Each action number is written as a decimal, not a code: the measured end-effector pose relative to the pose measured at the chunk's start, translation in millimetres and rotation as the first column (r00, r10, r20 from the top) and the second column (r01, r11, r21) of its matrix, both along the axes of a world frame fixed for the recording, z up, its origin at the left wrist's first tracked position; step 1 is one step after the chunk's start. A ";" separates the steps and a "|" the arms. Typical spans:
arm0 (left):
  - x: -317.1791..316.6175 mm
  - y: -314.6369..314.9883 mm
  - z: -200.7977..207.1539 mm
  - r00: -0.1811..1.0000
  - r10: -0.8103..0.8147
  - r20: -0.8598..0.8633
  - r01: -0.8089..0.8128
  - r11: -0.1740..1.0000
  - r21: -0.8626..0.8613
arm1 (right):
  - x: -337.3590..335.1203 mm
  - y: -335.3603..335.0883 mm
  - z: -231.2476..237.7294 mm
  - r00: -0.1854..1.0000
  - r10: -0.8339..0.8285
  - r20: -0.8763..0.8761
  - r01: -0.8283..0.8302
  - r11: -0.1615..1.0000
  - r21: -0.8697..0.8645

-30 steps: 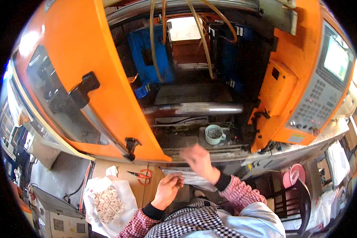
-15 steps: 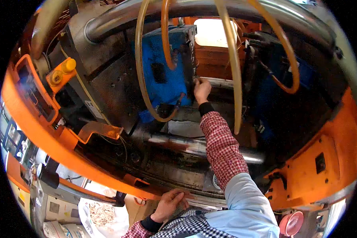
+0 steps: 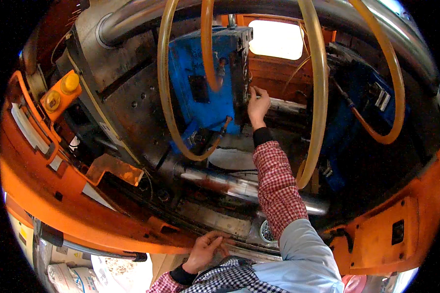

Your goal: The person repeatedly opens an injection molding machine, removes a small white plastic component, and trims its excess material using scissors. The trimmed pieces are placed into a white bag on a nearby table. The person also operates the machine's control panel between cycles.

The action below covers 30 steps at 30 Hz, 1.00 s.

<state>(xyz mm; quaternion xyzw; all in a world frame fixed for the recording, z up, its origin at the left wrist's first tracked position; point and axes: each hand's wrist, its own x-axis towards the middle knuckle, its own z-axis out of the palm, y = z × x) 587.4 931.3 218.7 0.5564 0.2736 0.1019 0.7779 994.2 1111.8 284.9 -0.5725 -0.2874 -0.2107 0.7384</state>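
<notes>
My right hand [image 3: 259, 105] reaches deep into the machine, at the inner face of a blue mould half [image 3: 181, 80]. Its fingertips are pinched together close to that dark face; whatever is between them, if anything, is too small to make out. A red checked sleeve cover [image 3: 278, 180] wraps that forearm. Near the front edge of the machine, my left hand [image 3: 203, 252] rests low down with its fingers loosely stretched, holding nothing that I can see. A second blue mould half [image 3: 340, 127] stands in shadow on the right, apart from the first.
Amber hoses [image 3: 319, 88] hang in loops before both mould halves. A thick steel bar [image 3: 220, 183] crosses below my right forearm. A small round container of bits [image 3: 267, 232] sits beside that sleeve. An orange frame [image 3: 83, 215] curves along the left; a white bag [image 3: 120, 273] stands below it.
My right hand has shifted slightly away from the mould face, fingers still pinched. The left hand stays at the front edge, its fingers somewhat straighter. The whole view has tilted a little.
</notes>
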 end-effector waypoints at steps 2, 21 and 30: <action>2.0 -0.7 2.7 1.000 -0.008 -0.020 0.009 1.000 0.013 | 3.8 1.1 20.5 0.998 -0.015 0.053 0.014 1.000 0.019; 0.7 4.5 -2.1 1.000 0.026 -0.014 -0.026 1.000 -0.002 | 10.1 30.4 86.9 0.911 -0.314 0.269 0.335 0.942 -0.035; -0.7 8.8 9.4 0.999 0.028 -0.047 -0.025 0.997 0.076 | 7.2 30.4 90.0 0.917 -0.278 0.287 0.281 0.959 0.033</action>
